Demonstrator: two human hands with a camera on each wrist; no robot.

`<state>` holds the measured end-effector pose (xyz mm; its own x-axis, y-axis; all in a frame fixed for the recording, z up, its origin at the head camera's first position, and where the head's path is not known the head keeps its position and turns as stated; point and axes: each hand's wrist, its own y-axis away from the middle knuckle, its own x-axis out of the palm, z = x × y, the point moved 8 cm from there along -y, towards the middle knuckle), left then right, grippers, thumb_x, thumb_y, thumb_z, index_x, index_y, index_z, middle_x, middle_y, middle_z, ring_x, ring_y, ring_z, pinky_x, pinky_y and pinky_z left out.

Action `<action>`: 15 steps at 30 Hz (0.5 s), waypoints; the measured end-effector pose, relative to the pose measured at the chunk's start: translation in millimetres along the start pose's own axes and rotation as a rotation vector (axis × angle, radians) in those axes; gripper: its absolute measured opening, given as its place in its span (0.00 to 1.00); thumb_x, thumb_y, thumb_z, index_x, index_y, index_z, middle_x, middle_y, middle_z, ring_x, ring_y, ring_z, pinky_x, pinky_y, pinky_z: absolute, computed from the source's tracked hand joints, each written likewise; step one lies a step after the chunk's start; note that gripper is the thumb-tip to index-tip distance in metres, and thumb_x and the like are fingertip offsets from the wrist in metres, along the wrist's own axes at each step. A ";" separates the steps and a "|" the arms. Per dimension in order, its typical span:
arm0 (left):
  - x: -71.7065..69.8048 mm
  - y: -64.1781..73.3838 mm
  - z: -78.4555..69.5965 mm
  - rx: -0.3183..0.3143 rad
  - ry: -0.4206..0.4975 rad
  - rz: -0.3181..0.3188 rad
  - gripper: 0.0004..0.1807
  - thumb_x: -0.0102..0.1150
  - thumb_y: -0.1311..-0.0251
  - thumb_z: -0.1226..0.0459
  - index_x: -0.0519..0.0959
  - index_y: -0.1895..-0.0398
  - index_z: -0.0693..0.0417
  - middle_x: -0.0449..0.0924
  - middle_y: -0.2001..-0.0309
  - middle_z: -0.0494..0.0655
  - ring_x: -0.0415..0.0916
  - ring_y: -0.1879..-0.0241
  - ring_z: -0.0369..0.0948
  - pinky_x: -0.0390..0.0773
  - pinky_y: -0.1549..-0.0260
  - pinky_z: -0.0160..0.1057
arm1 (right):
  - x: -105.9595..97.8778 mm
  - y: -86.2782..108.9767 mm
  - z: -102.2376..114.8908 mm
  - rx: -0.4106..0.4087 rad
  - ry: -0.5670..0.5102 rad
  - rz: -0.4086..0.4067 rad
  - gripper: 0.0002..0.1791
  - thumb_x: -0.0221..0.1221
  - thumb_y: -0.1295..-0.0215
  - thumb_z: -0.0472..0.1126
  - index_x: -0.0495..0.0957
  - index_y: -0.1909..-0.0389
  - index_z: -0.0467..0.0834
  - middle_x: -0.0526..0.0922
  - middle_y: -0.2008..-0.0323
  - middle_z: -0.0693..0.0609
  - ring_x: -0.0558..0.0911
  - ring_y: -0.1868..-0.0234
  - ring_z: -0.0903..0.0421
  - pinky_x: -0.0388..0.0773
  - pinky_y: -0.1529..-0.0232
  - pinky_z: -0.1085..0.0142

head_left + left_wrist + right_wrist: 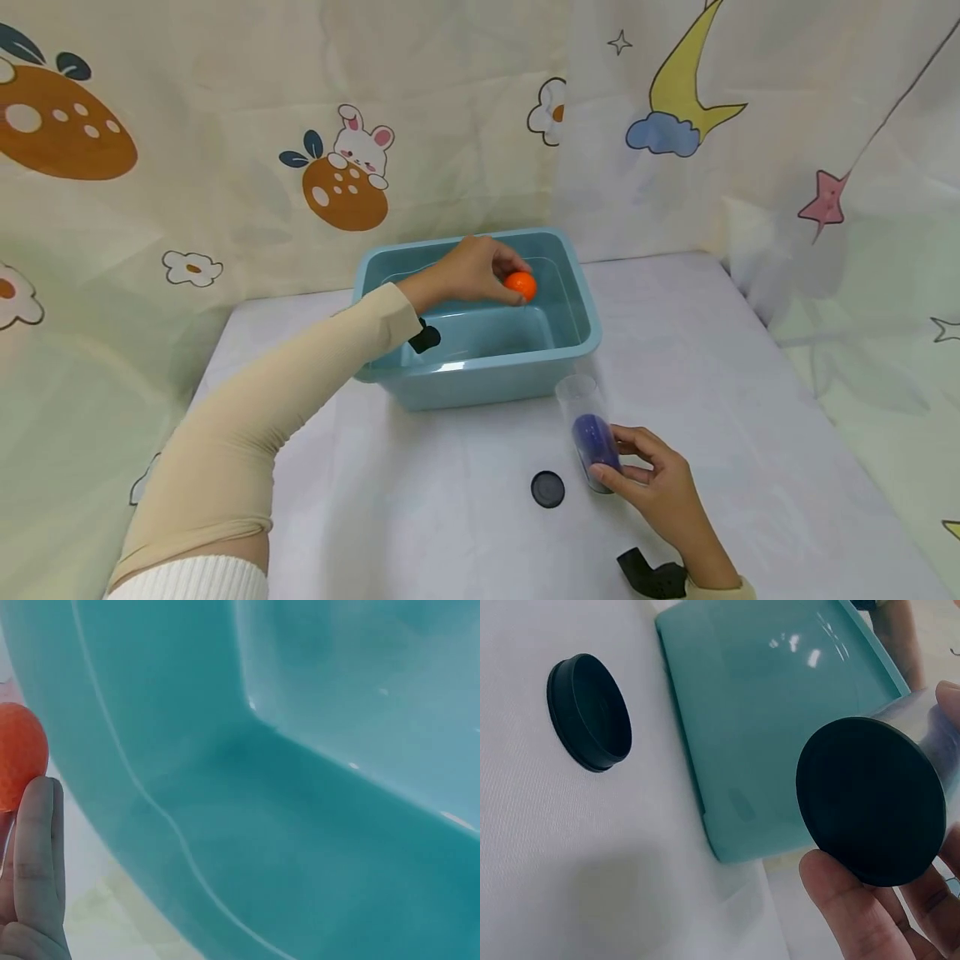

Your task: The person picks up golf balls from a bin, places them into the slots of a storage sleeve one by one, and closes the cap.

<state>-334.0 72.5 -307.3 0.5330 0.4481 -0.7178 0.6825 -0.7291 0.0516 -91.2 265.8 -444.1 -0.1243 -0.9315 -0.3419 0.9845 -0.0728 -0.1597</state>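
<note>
My left hand [474, 271] pinches an orange ball [522, 287] between thumb and fingertips, over the inside of a teal plastic basin [480, 385]. The left wrist view has the ball [21, 756] at its left edge, held at the fingertips beside the basin wall. In front of the basin, my right hand [660, 483] grips a clear tube [576, 392] near its lower end. Something blue-purple [595, 440] fills the tube's lower part. A black end cap [871, 801] closes the tube's bottom, facing the right wrist camera. The tube's upper end looks uncapped.
A loose black cap [547, 489] lies on the white tablecloth [450, 517], left of the tube. Behind the basin hangs a patterned curtain [465, 125] along the table's far edge. Black straps [651, 575] with cameras sit at both wrists.
</note>
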 end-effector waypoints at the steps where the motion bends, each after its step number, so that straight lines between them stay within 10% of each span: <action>1: -0.4 1.9 -2.4 0.003 -0.001 0.002 0.22 0.78 0.39 0.66 0.88 0.42 0.60 0.90 0.49 0.50 0.87 0.48 0.44 0.85 0.46 0.39 | 0.4 0.0 0.0 -0.003 -0.001 0.001 0.27 0.76 0.40 0.27 0.84 0.39 0.32 0.85 0.45 0.41 0.83 0.50 0.70 0.87 0.58 0.73; 15: -7.8 32.3 -26.3 0.021 0.001 0.012 0.20 0.78 0.40 0.65 0.89 0.44 0.56 0.91 0.53 0.44 0.87 0.51 0.40 0.85 0.48 0.40 | 2.7 -1.3 3.6 -0.034 -0.019 0.003 0.26 0.76 0.40 0.26 0.84 0.40 0.33 0.85 0.47 0.46 0.83 0.50 0.70 0.88 0.58 0.73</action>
<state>-303.0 59.1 -281.9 0.5416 0.4401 -0.7162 0.6657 -0.7449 0.0457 -92.3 262.1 -441.4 -0.1182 -0.9383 -0.3249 0.9801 -0.0576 -0.1902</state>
